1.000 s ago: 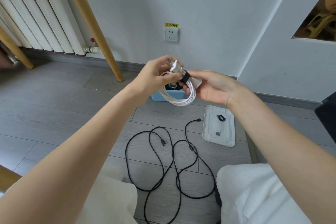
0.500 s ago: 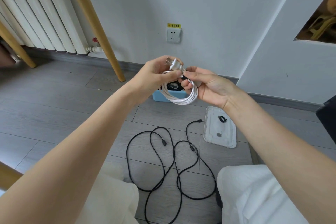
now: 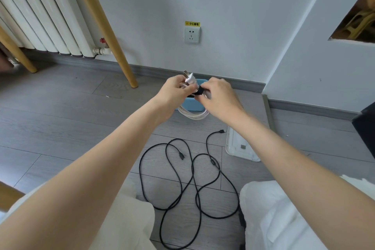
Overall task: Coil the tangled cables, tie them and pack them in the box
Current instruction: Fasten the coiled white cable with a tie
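Floor left of the loose black cable point(image 3: 188, 178) is wide open; on the right the white lid point(image 3: 239, 148) and blue box point(image 3: 192, 104) crowd the wall, chair leg point(image 3: 113, 42) further left.

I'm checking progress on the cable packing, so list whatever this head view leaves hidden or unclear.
- Blue box: its inside is hidden behind both hands and the white cable coil.
- Black strap: whether it is fastened is hidden by the right hand and its grip.
- White lid: partly covered by the right forearm.
- Left hand: its fingers hide the top of the coil.
- Black cable: runs off the bottom edge.
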